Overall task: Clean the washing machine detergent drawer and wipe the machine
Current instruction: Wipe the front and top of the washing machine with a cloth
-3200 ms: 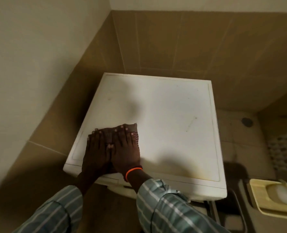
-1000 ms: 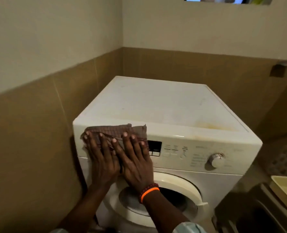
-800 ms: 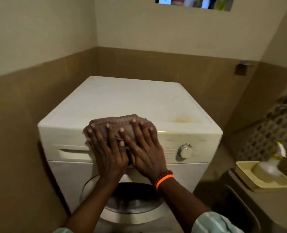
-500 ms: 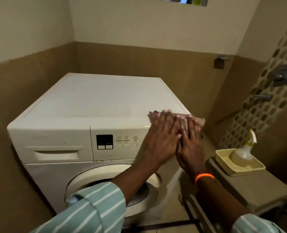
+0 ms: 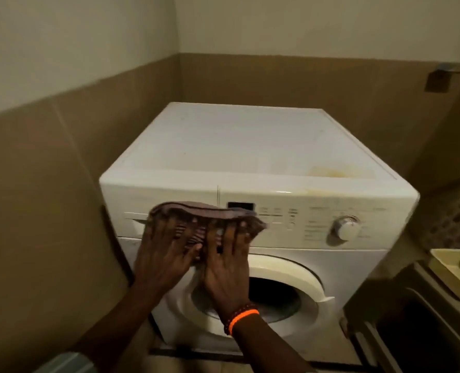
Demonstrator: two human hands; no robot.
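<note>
Pressing flat, fingers spread: left hand point(image 5: 162, 255) and right hand point(image 5: 227, 262) pin a brown cloth point(image 5: 206, 211) against the washing machine point(image 5: 250, 162) front, over the detergent drawer point(image 5: 134, 223), left of the dial point(image 5: 344, 229). Yellow stain point(image 5: 334, 172) near-right on top.

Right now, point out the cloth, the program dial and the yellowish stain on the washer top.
cloth point(image 5: 196, 211), head view, on its folded upper edge above the fingers
program dial point(image 5: 346, 229), head view, on the knob's face
yellowish stain point(image 5: 331, 172), head view, on its middle, front right corner
</note>
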